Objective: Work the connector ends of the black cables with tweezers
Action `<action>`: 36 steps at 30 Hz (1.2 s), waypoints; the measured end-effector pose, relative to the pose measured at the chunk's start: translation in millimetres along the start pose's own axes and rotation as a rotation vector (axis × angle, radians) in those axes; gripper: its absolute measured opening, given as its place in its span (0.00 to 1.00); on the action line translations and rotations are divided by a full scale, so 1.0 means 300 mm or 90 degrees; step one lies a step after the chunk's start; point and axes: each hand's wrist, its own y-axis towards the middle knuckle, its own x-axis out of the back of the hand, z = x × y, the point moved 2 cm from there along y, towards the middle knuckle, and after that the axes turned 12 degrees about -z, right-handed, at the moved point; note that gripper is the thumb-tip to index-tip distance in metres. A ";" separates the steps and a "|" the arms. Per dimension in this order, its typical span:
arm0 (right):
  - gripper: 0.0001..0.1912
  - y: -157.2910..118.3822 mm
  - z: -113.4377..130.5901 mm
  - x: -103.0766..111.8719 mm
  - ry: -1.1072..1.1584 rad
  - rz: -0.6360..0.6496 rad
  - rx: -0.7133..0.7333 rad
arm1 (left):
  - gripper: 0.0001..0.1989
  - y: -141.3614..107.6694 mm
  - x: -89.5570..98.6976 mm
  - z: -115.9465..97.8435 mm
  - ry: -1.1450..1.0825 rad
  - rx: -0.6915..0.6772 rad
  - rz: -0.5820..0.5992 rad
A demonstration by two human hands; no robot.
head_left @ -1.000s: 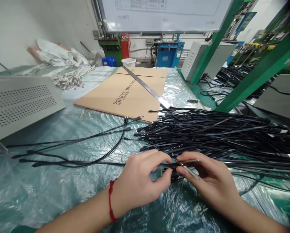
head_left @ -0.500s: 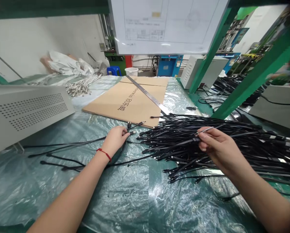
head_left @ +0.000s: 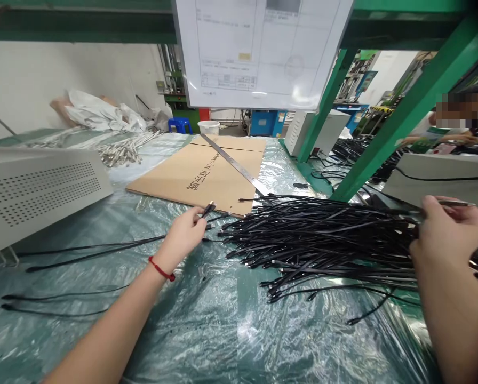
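My left hand [head_left: 185, 232] is closed on black USB cables [head_left: 209, 209], their plug ends poking out past the fingertips. More black cables [head_left: 90, 248] stretch left from around that hand over the plastic-covered table. At the far right, my right hand [head_left: 449, 232] is closed above the right end of a big pile of black cables [head_left: 323, 234]. A thin metal tool [head_left: 459, 203], perhaps tweezers, sticks out of its grip. Whether those fingers also pinch a cable is hidden.
Flat cardboard [head_left: 223, 170] with a steel ruler [head_left: 234, 166] across it lies behind the pile. A perforated metal box [head_left: 47, 186] stands left, white cables [head_left: 121, 149] behind it. Green posts [head_left: 399, 112] rise on the right; another person's arms [head_left: 455, 137] show beyond.
My right hand has moved right, from the middle of the pile to its right end. My left hand still grips cables, with plugs now raised slightly. The loose cables at left have shifted left.
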 end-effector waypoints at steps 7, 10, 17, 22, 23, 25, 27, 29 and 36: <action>0.09 -0.288 0.071 -0.094 -0.092 0.259 0.005 | 0.13 -0.165 -0.036 -0.185 -0.148 -0.152 0.127; 0.15 -0.481 0.097 -0.107 -0.113 0.474 -0.051 | 0.08 -0.232 -0.063 -0.223 -0.180 -0.165 0.185; 0.14 -0.705 0.196 -0.023 -0.063 0.605 0.299 | 0.08 -0.289 -0.082 -0.233 -0.117 -0.255 0.190; 0.15 -0.757 0.189 -0.019 -0.099 0.683 0.388 | 0.09 -0.301 -0.097 -0.230 -0.072 -0.324 0.209; 0.15 -0.761 0.184 -0.022 -0.115 0.690 0.380 | 0.09 -0.304 -0.099 -0.231 -0.080 -0.331 0.206; 0.13 -0.762 0.173 -0.026 -0.149 0.687 0.345 | 0.09 -0.308 -0.098 -0.232 -0.100 -0.334 0.180; 0.11 -0.759 0.161 -0.029 -0.172 0.675 0.283 | 0.08 -0.311 -0.093 -0.231 -0.115 -0.333 0.143; 0.10 -0.756 0.151 -0.030 -0.181 0.675 0.217 | 0.07 -0.313 -0.087 -0.232 -0.131 -0.337 0.110; 0.09 -0.757 0.172 -0.035 -0.158 0.663 0.286 | 0.05 -0.320 -0.086 -0.241 -0.165 -0.342 0.088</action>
